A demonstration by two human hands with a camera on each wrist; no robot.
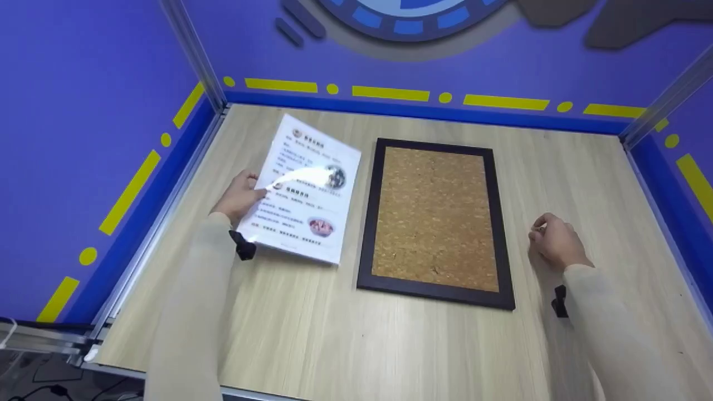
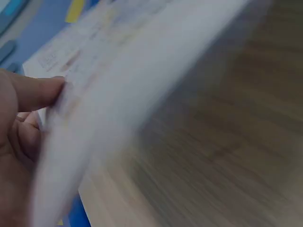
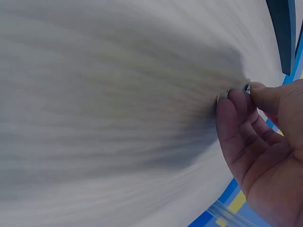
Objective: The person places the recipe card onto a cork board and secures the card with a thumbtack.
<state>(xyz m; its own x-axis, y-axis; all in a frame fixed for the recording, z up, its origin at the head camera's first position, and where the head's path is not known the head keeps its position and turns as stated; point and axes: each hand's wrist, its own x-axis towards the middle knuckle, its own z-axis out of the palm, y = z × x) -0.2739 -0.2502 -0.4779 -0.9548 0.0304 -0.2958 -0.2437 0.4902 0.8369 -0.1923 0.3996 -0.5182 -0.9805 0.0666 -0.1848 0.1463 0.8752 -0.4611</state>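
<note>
In the head view, my left hand (image 1: 239, 195) grips the left edge of a white printed sheet (image 1: 301, 189) with a glossy surface, the thumb on its face. The sheet is tilted, with lines of text and small food pictures. A cork board (image 1: 434, 217) in a dark frame lies flat to its right. My right hand (image 1: 557, 239) is beside the board's right edge, apart from it, with thumb and fingertips drawn together. In the right wrist view, a tiny shiny thing (image 3: 247, 88) shows at those fingertips; its kind is too small to tell.
Everything is on a light wood table (image 1: 312, 328). Blue walls (image 1: 390, 67) with yellow dashes rise behind it and at both sides, with metal posts (image 1: 195, 50) at the corners. Cables (image 1: 50, 390) lie below the table at the lower left.
</note>
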